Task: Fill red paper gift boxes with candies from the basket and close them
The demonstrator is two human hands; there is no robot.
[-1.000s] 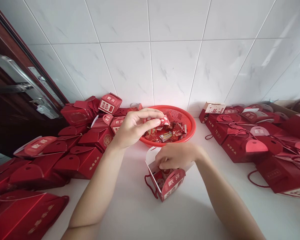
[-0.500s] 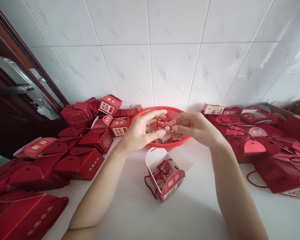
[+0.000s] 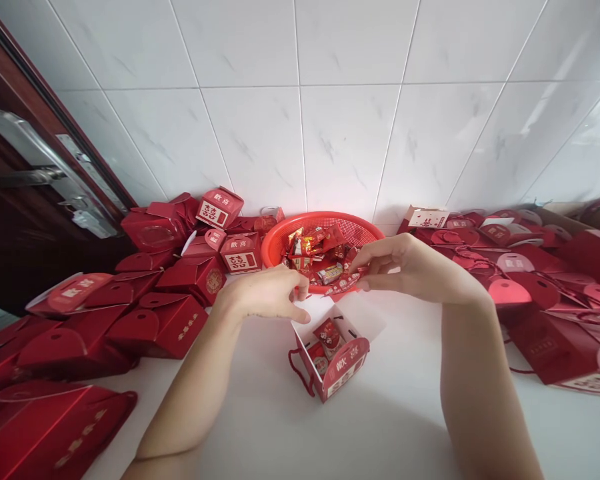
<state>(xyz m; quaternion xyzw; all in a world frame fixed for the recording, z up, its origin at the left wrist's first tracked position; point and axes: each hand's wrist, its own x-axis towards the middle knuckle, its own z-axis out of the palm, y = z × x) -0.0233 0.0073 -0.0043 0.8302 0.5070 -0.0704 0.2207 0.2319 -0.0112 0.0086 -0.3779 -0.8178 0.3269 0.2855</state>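
An open red gift box (image 3: 347, 363) with a cord handle stands on the white table, several red-wrapped candies (image 3: 329, 335) inside it. Over its back left corner is my left hand (image 3: 273, 293), fingers apart and holding nothing. My right hand (image 3: 397, 270) pinches a red candy packet (image 3: 344, 284) by its right end, at the front rim of the red plastic basket (image 3: 275, 240). Mixed wrapped candies (image 3: 313, 248) fill the bottom of that basket.
Closed red gift boxes (image 3: 160, 323) are crowded on the left, and more boxes with cords (image 3: 525, 293) are piled on the right. A tiled wall (image 3: 347, 147) rises behind the basket. At far left is a dark door with a metal handle (image 3: 45, 170).
Both hands have come apart and moved nearer the open box. My left hand has let go of the red packet, while my right hand has lowered it toward the basket's front rim.
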